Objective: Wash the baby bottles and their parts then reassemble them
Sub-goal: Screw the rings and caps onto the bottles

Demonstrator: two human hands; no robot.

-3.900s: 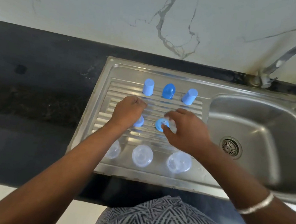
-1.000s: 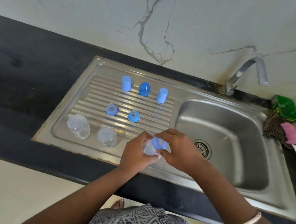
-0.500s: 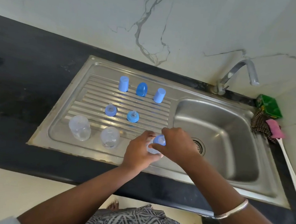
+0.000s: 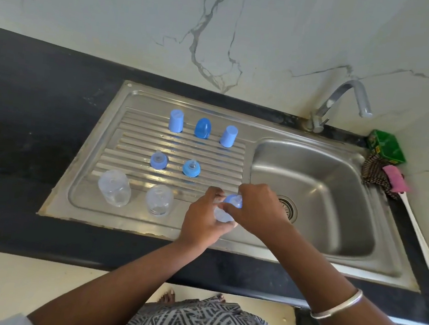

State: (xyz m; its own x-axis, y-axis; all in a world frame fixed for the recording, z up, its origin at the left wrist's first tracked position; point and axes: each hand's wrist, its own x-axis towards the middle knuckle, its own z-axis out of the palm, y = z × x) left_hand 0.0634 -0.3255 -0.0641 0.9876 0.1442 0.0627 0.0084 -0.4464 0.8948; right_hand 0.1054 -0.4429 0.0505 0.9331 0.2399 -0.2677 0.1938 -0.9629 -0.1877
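Observation:
My left hand (image 4: 203, 220) grips a clear baby bottle (image 4: 222, 214) over the front of the steel drainboard (image 4: 143, 128). My right hand (image 4: 258, 209) holds a blue nipple ring (image 4: 233, 200) on the bottle's mouth. Two clear bottles stand upside down on the drainboard, one (image 4: 114, 187) at the left and one (image 4: 159, 199) beside it. Behind them sit two blue nipple rings (image 4: 159, 160) (image 4: 191, 168). Three blue caps (image 4: 176, 124) (image 4: 203, 128) (image 4: 228, 136) stand in a row at the back.
The sink basin (image 4: 319, 189) with its drain lies to the right, the tap (image 4: 347, 99) behind it. A green box (image 4: 385, 150), a checked cloth (image 4: 373, 173) and a pink-headed bottle brush (image 4: 413, 220) lie on the far right rim. Black countertop (image 4: 27, 116) extends left.
Both hands left the rows of parts, took one clear bottle and one blue nipple ring, and brought them together at the drainboard's front. In the last second they barely moved.

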